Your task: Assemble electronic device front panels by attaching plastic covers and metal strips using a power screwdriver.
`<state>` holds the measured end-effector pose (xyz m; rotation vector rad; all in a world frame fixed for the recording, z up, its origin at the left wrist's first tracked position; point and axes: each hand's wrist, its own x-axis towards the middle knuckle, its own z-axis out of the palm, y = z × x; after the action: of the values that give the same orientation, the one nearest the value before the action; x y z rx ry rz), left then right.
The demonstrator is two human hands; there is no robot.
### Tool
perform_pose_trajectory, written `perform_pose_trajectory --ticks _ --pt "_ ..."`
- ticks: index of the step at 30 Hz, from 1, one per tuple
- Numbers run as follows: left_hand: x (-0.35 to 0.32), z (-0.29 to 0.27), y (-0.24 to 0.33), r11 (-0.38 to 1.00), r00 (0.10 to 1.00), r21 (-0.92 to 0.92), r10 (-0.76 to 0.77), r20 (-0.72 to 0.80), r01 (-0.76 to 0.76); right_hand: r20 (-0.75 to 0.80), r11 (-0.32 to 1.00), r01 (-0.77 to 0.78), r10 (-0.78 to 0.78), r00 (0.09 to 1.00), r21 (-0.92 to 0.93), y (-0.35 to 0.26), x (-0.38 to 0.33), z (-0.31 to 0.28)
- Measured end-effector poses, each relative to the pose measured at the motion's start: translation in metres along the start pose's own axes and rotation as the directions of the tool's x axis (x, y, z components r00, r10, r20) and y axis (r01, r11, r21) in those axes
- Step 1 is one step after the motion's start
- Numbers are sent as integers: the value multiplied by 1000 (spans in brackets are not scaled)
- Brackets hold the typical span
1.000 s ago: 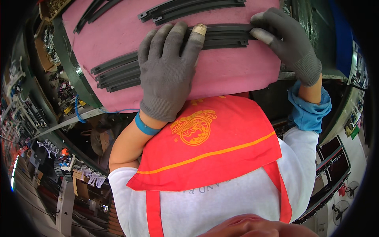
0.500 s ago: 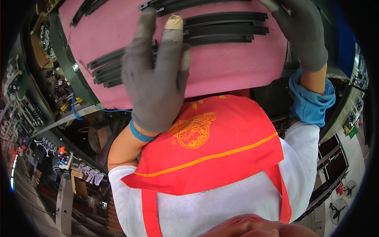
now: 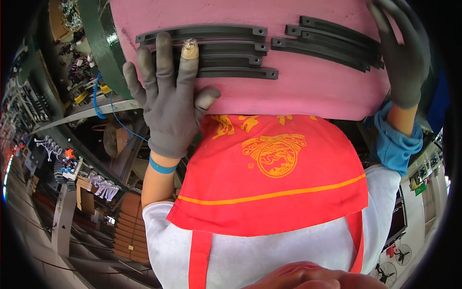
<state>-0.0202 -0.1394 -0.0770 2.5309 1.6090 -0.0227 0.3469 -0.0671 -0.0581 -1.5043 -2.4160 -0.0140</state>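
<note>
My left hand (image 3: 171,101), in a grey knit glove with tan wrapping on one fingertip, lies with fingers spread over the left ends of a row of dark curved strips (image 3: 231,48). These strips are long and narrow, with small holes near their ends; my fingers hide part of several. My right hand (image 3: 406,58), gloved in grey too, is at the right edge of the pink surface (image 3: 298,94). Its fingers are stretched out beside the right ends of a second group of dark strips (image 3: 337,43), and nothing shows in its grasp.
A dark green frame edge (image 3: 103,48) borders the pink surface on the left. Beyond it hang a coiled blue cord (image 3: 98,98) and loose small parts. A red apron (image 3: 274,192) covers my front, close to the surface's near edge.
The view has shifted. My left hand's fingers have spread apart and sit farther left along the strips. My right hand appears lower and farther right, with more of it showing.
</note>
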Motion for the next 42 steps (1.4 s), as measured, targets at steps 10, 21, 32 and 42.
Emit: perform_pose_trajectory --ticks 10,21,32,42 --pt "1 14 13 979 990 -159 112 -80 -124 182 884 -191 124 975 426 -42 -23 7" --pt "10 8 15 981 998 -195 -7 -58 -4 258 908 -186 90 962 375 -46 -22 2" --pt "41 -11 33 905 847 -87 351 -399 -416 -107 347 -183 670 735 920 -33 -91 21" --pt "71 -20 80 925 922 -77 360 -146 -373 61 -259 327 858 510 909 -22 -116 35"
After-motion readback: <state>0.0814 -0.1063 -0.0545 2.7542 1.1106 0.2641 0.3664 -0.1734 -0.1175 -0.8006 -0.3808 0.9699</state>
